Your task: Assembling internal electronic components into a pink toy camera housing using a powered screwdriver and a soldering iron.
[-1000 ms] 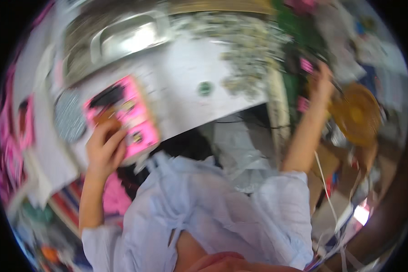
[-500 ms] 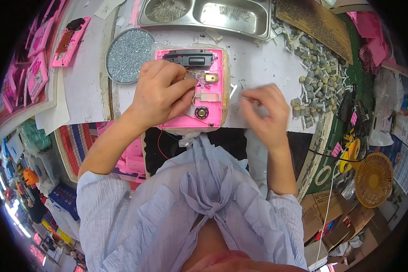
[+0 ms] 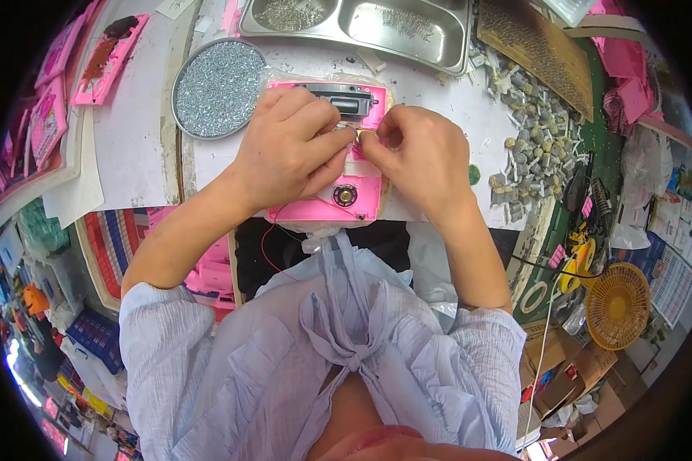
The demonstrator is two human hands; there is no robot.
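Observation:
A pink plastic housing [image 3: 284,213] lies in front of me on a clear-wrapped pad. A black battery-box part [image 3: 327,92] crosses its far end, and a small round speaker [image 3: 344,195] sits near its close edge. My left hand [image 3: 292,146] rests over the housing's left side, its thumb and forefinger pinched by the thin wires; what they hold is hidden. My right hand [image 3: 423,157] reaches in from the right, thumb and forefinger closed at a small brass-coloured motor [image 3: 367,136], which they mostly cover. Thin red wire [image 3: 264,244] hangs off the near left corner.
A round tin of screws [image 3: 217,88] stands left of the housing, and a steel divided tray [image 3: 354,38] with small metal pieces lies beyond. Several grey geared motors [image 3: 534,127] are heaped at right beside a brown board [image 3: 542,50]. Pink parts [image 3: 50,127] fill the far left.
My right hand has moved left from the bare tabletop onto the housing, and its fingers have closed at the motor. My left hand stays in nearly the same place.

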